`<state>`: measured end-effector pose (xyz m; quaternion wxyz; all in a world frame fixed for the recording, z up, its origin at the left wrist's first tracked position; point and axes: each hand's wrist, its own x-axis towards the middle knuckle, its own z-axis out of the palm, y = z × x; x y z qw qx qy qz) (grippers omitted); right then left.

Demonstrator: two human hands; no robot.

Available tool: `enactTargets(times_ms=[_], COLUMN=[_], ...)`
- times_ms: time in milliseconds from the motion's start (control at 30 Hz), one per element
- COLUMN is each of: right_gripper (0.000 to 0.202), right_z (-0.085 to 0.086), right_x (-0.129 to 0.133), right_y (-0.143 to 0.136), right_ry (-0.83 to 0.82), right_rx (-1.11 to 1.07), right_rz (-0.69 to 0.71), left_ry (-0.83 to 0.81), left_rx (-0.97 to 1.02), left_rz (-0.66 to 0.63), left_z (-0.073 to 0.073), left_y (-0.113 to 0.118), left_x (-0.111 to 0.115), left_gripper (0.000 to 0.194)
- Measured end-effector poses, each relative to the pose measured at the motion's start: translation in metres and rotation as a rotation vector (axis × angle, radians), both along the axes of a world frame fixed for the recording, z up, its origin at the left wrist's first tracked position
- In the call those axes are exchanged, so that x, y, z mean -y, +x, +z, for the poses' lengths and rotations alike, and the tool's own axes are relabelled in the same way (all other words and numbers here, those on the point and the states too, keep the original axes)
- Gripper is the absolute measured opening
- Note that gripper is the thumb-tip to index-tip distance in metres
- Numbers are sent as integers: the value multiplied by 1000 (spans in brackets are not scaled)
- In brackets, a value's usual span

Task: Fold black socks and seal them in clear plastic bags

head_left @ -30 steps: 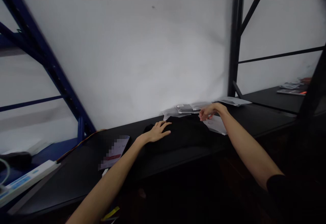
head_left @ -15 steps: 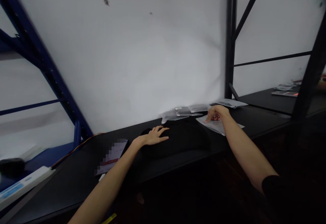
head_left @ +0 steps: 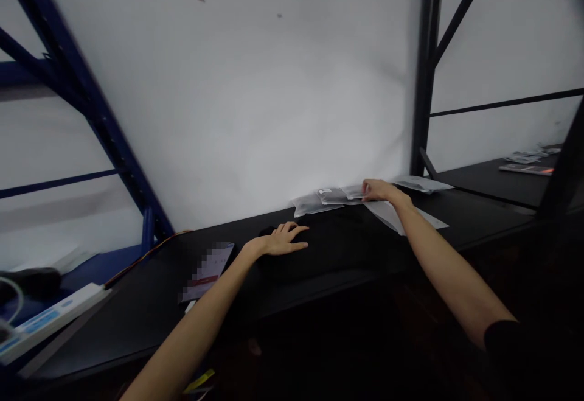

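Note:
My left hand (head_left: 283, 240) lies palm down with its fingers spread. It rests on a black, folded cloth-like item (head_left: 328, 249), hard to tell from the black tabletop. My right hand (head_left: 378, 190) reaches to the back row, fingers bent down and closed at the right end of a frosted plastic bag (head_left: 353, 191). Beside that bag lie a bag with dark contents and a white label (head_left: 332, 196) and another frosted bag (head_left: 314, 204). Under my right wrist is a flat frosted bag (head_left: 387, 213); one more frosted bag (head_left: 424, 184) lies behind it.
A phone or tablet with a lit screen (head_left: 208, 272) lies left of my left forearm. A white power strip (head_left: 55, 322) is at the far left. The blue rack post (head_left: 109, 127) and black rack post (head_left: 426, 72) stand before the white wall (head_left: 292, 84).
My right hand has moved back and left, from the flat front bag to the bag in the back row. My left hand stays spread on the black item. The view has shifted slightly.

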<state>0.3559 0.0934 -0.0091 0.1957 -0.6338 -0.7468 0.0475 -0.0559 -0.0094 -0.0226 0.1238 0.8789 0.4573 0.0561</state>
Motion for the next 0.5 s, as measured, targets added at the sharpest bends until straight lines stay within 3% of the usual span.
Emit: enactTargets(times_ms=[133,233,333,500], right_gripper=[50,39,21,24], right_z=[-9,-16,-15,-1], right_x=[0,2,3,14], right_y=[-28,-40,-47,-56], right_ry=[126,217,282,416], right_rx=[180,218,179,-39], right_rz=[66,33,-1,-65], left_ry=[18,6,6,254], left_rx=[-4,-41,-73,-4], left_rz=[12,43,31,-93], left_z=[0,1,3,12], left_y=[2,4,7,11], left_x=[2,5,8,9], left_gripper=[69,67,66,47])
